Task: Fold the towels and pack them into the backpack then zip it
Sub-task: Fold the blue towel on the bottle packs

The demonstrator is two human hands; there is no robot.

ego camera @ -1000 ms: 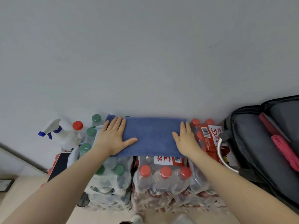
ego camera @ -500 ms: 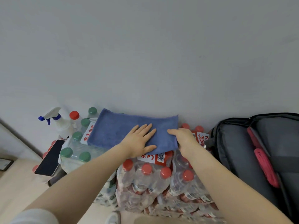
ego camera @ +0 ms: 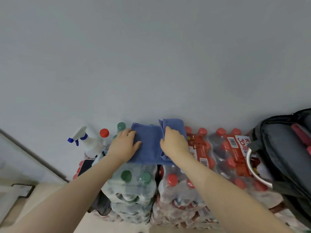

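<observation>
Right now the blue towel (ego camera: 149,145) lies on shrink-wrapped packs of bottled water (ego camera: 170,187), left of the open backpack (ego camera: 284,158). The left hand (ego camera: 123,145), fingers spread flat, presses the towel's left end; the right hand (ego camera: 174,144) pinches the right end, lifted and partly turned over. To fold well, I judge: carry that end leftward, match edges, keep the left hand pinning, then smooth the crease on this bumpy surface.
</observation>
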